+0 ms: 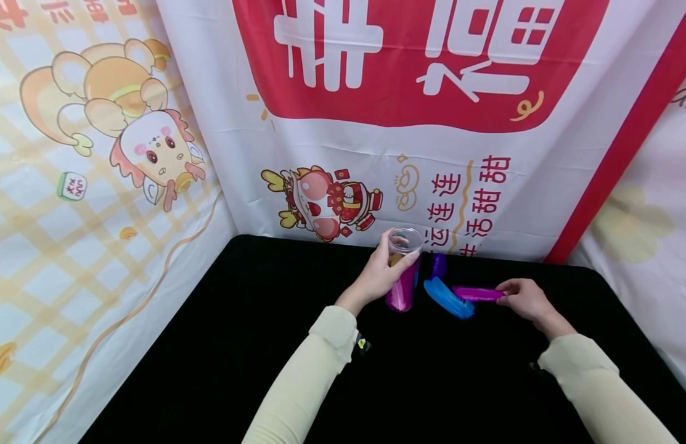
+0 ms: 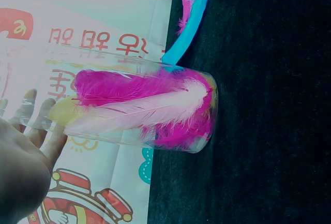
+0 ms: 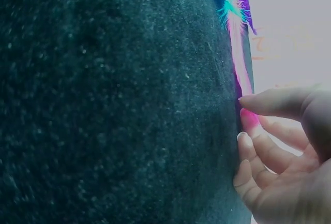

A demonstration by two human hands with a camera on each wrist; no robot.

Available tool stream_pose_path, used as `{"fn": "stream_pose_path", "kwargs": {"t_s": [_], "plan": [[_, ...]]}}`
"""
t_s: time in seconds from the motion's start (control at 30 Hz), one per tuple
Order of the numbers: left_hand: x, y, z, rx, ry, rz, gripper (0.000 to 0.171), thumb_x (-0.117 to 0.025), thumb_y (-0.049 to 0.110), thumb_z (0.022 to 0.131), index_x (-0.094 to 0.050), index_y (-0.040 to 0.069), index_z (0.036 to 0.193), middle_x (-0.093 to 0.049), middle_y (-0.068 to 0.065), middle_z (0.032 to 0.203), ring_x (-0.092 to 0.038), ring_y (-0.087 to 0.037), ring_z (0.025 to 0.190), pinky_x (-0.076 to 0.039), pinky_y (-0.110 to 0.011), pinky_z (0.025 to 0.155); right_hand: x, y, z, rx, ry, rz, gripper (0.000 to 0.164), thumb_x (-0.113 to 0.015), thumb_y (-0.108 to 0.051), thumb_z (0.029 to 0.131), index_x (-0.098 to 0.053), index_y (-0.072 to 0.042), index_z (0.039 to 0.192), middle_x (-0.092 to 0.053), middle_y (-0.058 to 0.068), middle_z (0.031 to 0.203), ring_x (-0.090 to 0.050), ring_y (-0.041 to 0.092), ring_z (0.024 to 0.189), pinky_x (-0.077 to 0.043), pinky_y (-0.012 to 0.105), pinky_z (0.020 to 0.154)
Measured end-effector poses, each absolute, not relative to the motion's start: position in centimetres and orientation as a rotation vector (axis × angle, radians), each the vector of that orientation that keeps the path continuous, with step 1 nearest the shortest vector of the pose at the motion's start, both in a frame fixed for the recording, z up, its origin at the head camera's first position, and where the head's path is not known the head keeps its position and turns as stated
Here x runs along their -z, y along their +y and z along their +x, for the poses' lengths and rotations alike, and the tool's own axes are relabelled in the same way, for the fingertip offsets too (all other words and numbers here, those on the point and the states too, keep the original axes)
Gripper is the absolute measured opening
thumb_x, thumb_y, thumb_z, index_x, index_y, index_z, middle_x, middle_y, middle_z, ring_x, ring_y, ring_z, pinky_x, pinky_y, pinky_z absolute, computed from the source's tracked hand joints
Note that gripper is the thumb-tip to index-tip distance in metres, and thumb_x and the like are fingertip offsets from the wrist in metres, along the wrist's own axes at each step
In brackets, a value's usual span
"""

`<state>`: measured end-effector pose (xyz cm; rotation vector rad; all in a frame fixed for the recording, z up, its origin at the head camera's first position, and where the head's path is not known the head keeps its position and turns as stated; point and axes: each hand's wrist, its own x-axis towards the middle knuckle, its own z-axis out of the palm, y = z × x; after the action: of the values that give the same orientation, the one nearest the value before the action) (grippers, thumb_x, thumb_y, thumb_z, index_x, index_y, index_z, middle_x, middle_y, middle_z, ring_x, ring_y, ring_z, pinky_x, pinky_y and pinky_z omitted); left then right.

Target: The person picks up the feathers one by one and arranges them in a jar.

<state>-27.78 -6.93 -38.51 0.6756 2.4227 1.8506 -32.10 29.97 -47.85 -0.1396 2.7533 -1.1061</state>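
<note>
My left hand (image 1: 378, 271) grips a clear plastic cup (image 1: 405, 239) near its rim, fingers and thumb around the wall. Inside the cup lie magenta, pale pink and yellowish feathers, seen best in the left wrist view, where a pale pink feather (image 2: 150, 105) runs along the wall. Between thumb and fingers, my right hand (image 1: 528, 300) pinches one end of a magenta feather (image 1: 481, 294). The other end of that feather meets a blue feather (image 1: 449, 298) beside the cup. Just behind the blue one is a purple feather (image 1: 439, 265).
A black cloth covers the table (image 1: 254, 345). Behind its far edge hangs a white and red printed curtain (image 1: 331, 145), close to the cup. Another printed curtain (image 1: 98, 246) borders the left side.
</note>
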Motion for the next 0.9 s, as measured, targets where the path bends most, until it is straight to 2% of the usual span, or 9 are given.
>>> {"fn": "stream_pose_path", "kwargs": {"t_s": [0.2,0.4,0.53,0.9], "plan": [[38.7,-7.0,-28.0,-1.858,2.412,0.681,0.066,-0.059,0.027,0.105,-0.024,0.002,0.155,-0.049,-0.015,0.144,-0.049,-0.026,0.130,-0.037,-0.052,0.115,48.1,29.9,-32.2,1.148,2.769,-0.151,0.031,-0.068,-0.009,0.096,-0.066,0.011,0.119,-0.070,0.016,0.101,-0.056,0.024,0.086,-0.047,0.033,0.071],[38.8,-7.0,-27.9,-1.877,2.388,0.682,0.065,-0.060,0.027,0.105,-0.025,0.004,0.155,-0.048,-0.016,0.145,-0.047,-0.028,0.132,-0.034,-0.054,0.116,48.3,29.3,-32.2,1.353,2.697,-0.095,0.035,-0.065,-0.009,0.099,-0.062,0.012,0.126,-0.073,0.010,0.099,-0.062,0.018,0.084,-0.056,0.032,0.068],[39.0,-6.9,-27.9,-1.885,2.394,0.670,0.062,-0.060,0.027,0.105,-0.026,0.009,0.153,-0.049,-0.015,0.144,-0.048,-0.027,0.132,-0.034,-0.054,0.116,48.3,28.9,-32.2,1.465,2.644,-0.060,0.039,-0.064,-0.010,0.100,-0.059,0.012,0.131,-0.072,0.009,0.100,-0.065,0.014,0.085,-0.059,0.030,0.072],[38.6,-6.8,-27.8,-1.888,2.406,0.666,0.063,-0.060,0.025,0.105,-0.026,0.004,0.154,-0.050,-0.015,0.143,-0.049,-0.026,0.131,-0.036,-0.052,0.115,48.7,28.2,-32.7,1.674,2.510,-0.022,0.044,-0.057,-0.010,0.104,-0.049,0.015,0.140,-0.071,0.007,0.108,-0.070,0.007,0.093,-0.060,0.032,0.084]]}}
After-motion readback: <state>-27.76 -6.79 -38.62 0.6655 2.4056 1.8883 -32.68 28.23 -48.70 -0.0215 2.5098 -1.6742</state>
